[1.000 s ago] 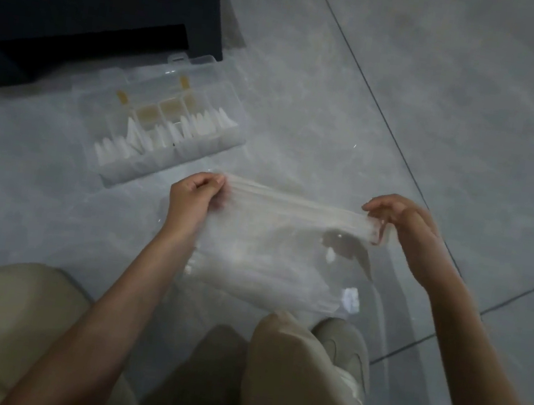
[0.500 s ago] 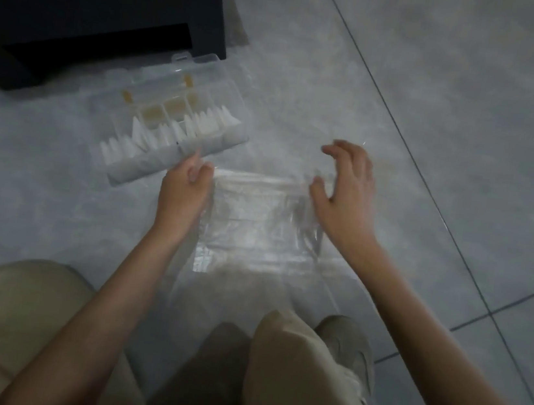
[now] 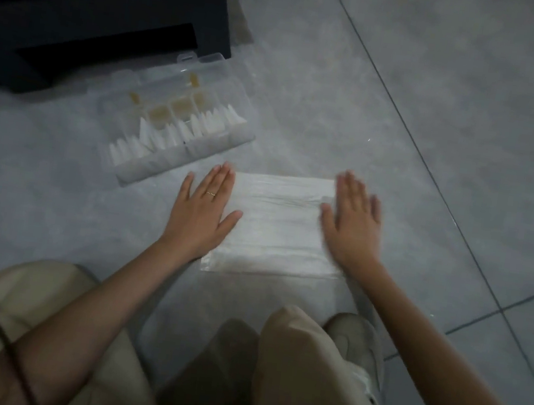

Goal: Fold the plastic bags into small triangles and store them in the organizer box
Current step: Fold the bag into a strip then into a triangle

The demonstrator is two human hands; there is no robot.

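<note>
between left hand (image 3: 203, 207) and right hand (image 3: 351, 221), flat plastic bag (image 3: 276, 225)

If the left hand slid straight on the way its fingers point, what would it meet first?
The left hand would likely meet the organizer at its right end; it might just miss.

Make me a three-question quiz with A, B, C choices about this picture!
1. Where is the organizer box?
A. on the floor beyond the left hand
B. on the lap
C. on a shelf

2. What colour are the folded triangles inside it?
A. red
B. white
C. black

3. How is the plastic bag?
A. balled up
B. held in the air
C. spread flat

Answers: 1 A, it sits on the floor past that hand. 2 B, they look pale white. 3 C, it lies flat, with the left hand and right hand open on its edges.
</note>
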